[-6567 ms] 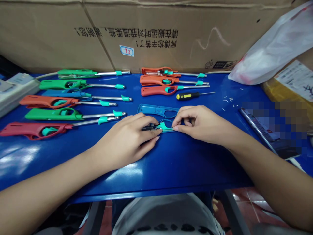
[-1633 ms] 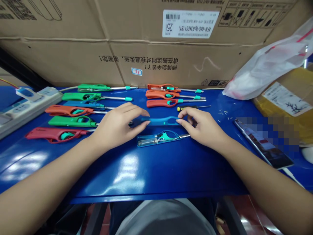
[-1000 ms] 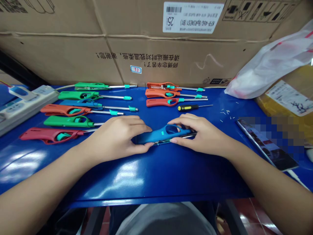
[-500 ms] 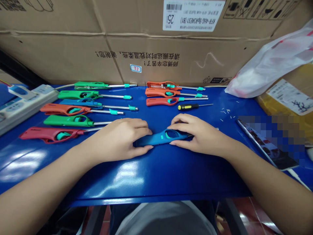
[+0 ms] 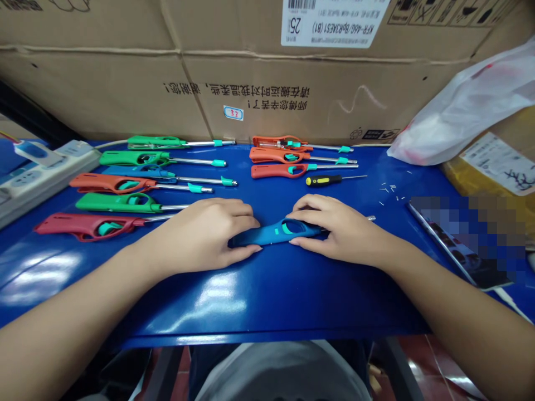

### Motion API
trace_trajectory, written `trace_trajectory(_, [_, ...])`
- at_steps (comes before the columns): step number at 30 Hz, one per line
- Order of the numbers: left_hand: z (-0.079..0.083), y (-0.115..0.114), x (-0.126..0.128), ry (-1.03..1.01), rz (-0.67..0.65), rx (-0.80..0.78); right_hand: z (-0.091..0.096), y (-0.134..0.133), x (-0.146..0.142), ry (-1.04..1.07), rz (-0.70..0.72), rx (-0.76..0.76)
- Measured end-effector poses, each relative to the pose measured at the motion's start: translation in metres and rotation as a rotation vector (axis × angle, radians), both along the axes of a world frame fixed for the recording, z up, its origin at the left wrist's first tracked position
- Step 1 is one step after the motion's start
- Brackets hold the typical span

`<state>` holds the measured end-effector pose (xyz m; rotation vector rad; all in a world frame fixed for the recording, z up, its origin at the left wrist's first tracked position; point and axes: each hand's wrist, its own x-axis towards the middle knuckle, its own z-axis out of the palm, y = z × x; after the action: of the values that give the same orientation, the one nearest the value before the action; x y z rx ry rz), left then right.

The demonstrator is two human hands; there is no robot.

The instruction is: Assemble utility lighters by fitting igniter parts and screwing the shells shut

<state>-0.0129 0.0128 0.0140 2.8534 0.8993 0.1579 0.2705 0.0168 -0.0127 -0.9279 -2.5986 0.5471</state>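
A blue gas lighter point(image 5: 271, 234) with a turquoise trigger lies on the blue table between my hands, its metal tube pointing right. My left hand point(image 5: 217, 231) is closed around the handle end, thumb on the near side and fingers on the far side. At the trigger end, my right hand point(image 5: 330, 225) grips the body the same way and covers most of the tube; only the tip shows beyond it. Behind my right hand lies a black and yellow screwdriver point(image 5: 323, 181). A red lighter point(image 5: 90, 225) and a green lighter point(image 5: 119, 203) rest left of my left hand.
More lighters lie at the back left, among them an orange one point(image 5: 112, 182). Three orange-red lighters point(image 5: 279, 171) sit at the back centre. Small pale slivers point(image 5: 389, 188) and a phone point(image 5: 460, 245) are at right. A power strip point(image 5: 45, 170) and cardboard box point(image 5: 246, 72) border the table.
The view has shifted slightly. Both hands keep their hold on the blue lighter, which stays in nearly the same place.
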Motion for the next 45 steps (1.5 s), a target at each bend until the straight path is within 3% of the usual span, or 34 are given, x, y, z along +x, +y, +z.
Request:
trace_trajectory(24, [-0.002, 0.000, -0.001, 0.012, 0.005, 0.051, -0.002, -0.001, -0.001, -0.005, -0.027, -0.037])
trace_trajectory(36, [-0.002, -0.008, 0.007, 0.027, 0.135, -0.006, -0.002, -0.005, -0.001, -0.021, -0.094, -0.016])
trace_trajectory(42, [-0.011, -0.009, 0.012, 0.067, 0.109, 0.208, 0.000, -0.002, 0.000, -0.167, -0.069, 0.257])
trace_trajectory(45, [-0.017, -0.006, 0.013, 0.034, 0.094, 0.255, 0.001, 0.002, 0.004, -0.160, -0.054, 0.321])
